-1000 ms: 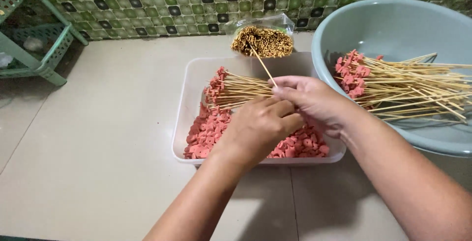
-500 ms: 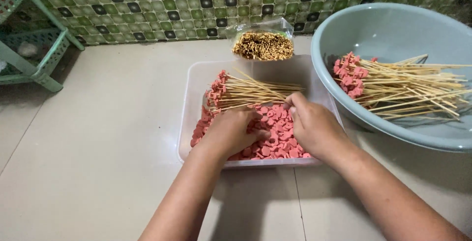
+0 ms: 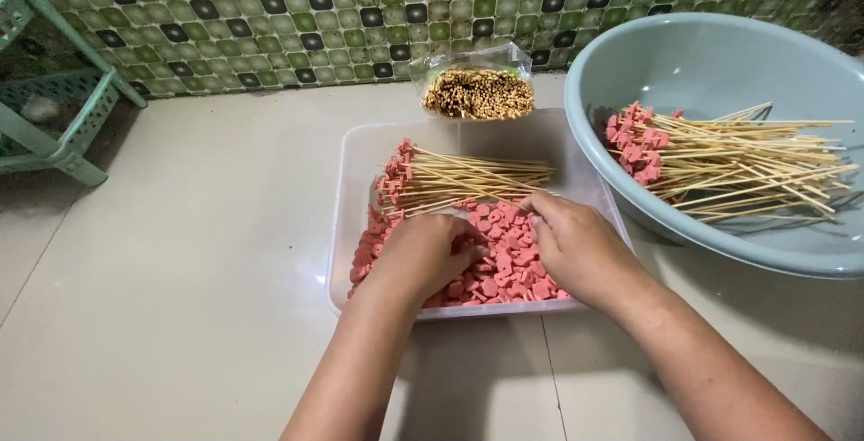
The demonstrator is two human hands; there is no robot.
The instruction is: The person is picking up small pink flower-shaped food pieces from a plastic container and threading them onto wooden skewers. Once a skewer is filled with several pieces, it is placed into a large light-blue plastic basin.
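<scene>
Pale, glossy floor tiles (image 3: 180, 252) below; small green and black mosaic tiles on the wall along the far edge of the floor. Shallow rectangular tray (image 3: 353, 180) of translucent white plastic, set near the far edge. Round, flat pink slices (image 3: 504, 256) heaped loose over the near half of the tray, soft-looking and smooth. Thin, straight bamboo skewers (image 3: 468, 178) bundled across the far half, pink slices threaded at their left ends. Just beyond the tray, against the wall, a clear plastic bag of bare skewers (image 3: 477, 92), blunt ends showing as a dense tan cluster. At the right edge, touching the tray's right side, a big round basin (image 3: 720, 54) of smooth grey-green plastic, holding a loose pile of loaded skewers (image 3: 738, 157). In the far left corner, a mint-green plastic rack (image 3: 63, 126) with a latticed shelf.

Both forearms reaching forward from the near edge, wrists low, palms down over the tray. Left hand (image 3: 423, 256) curled into the slices near the tray's middle, fingers bent under and buried among them; grip drawn together, whether clamped on a slice cannot be told. Right hand (image 3: 580, 247) resting on the slices by the tray's right wall, fingers bent, tips (image 3: 538, 211) close to the skewer bundle; whether its grip holds anything cannot be told.
</scene>
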